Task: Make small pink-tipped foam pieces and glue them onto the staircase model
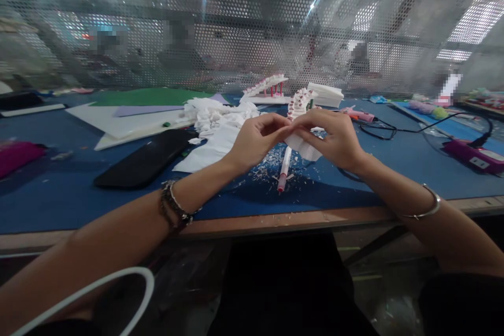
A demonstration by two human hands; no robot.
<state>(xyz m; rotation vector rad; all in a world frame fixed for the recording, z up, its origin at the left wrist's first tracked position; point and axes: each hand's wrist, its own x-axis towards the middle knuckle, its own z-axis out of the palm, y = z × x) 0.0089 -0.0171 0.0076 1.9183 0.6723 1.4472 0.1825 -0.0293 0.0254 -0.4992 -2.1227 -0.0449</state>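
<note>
My left hand (262,136) and my right hand (333,134) meet above the blue table, with fingertips pinched together. A thin white piece of paper (309,150) hangs below the right fingers, and both hands appear closed on it. Under them lies a white marker with a red tip (284,170), among small white shreds. Just behind the hands stands a curved white model with dark red spots (300,101). Left of my left hand are a heap of crumpled white paper (214,115) and a flat white sheet (208,151).
A black phone-like slab (145,160) lies left of the sheet. Green sheets (149,96) and white boards (94,121) are behind it. A white ramp on red posts (271,85) stands farther back. To the right are a pink glue gun (360,114), its cable and a purple power strip (474,156).
</note>
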